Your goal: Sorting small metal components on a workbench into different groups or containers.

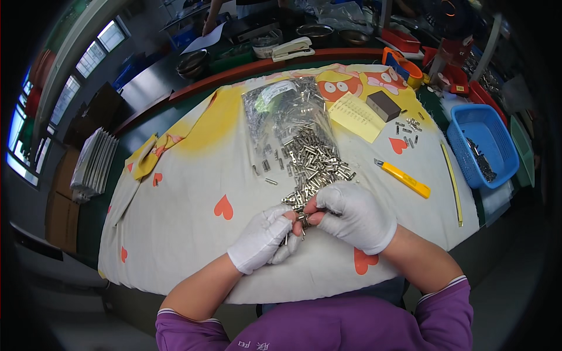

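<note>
Ok so nearest first: your purple shirt [304, 330] has a bit of pale lettering on the front, upside down from here. Just past that, your left hand [260, 237] and right hand [358, 213], both in white gloves with bare fingertips, meet at the near end of the pile. Both are pinching, thumbs and fingers closed on some small metal pieces [302, 217], though I can't tell how many. The shiny pile [319, 167] runs away from your fingers into the mouth of a clear plastic bag [254, 126], which has a white and green label [275, 96] on top, way too blurry to read. All of it lies on a pale cloth [175, 234] with red hearts. Off to the right there's a yellow cutter [404, 178], and farther back a yellow note [354, 120] with rows of handwriting, too small to make out, and a dark brown block [383, 106] on its right edge. Blue basket [455, 137] at far right, more dark parts inside. Behind that, a red bin [453, 76] carries a little yellow tag, also unreadable. At the far left, a co-worker's hand [209, 27] is by a white sheet [205, 41].
</note>
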Tool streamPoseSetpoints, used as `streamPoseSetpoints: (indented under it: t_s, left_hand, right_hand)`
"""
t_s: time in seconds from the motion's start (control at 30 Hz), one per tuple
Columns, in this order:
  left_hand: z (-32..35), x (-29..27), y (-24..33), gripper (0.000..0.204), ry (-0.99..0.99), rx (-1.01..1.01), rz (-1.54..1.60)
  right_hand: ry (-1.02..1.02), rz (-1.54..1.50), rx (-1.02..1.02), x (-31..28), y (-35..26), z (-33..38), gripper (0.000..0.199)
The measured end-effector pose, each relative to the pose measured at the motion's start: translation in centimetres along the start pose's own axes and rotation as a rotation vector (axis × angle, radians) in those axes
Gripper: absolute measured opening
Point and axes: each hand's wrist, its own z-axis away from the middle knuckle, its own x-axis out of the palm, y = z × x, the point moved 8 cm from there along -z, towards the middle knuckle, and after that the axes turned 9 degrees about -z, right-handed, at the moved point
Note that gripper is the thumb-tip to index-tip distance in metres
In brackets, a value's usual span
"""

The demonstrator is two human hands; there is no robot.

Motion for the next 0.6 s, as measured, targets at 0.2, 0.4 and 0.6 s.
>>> streamPoseSetpoints:
  t_s: [0.2, 0.4, 0.6]
  left_hand:
    - [0.14, 0.06, 0.27, 0.03, -0.045, -0.006, 0.018]
    - [0.21, 0.21, 0.29, 0.031, -0.043, -0.001, 0.021]
    - [-0.19, 0.27, -0.61, 0.027, -0.051, -0.022, 0.076]
  right_hand:
    - [-0.004, 0.05, -0.092, 0.02, -0.52, -0.15, 0.012]
    - [0.007, 0.041, -0.113, 0.12, -0.51, -0.1, 0.011]
    - [-0.017, 0.021, -0.111, 0.27, -0.88, -0.19, 0.011]
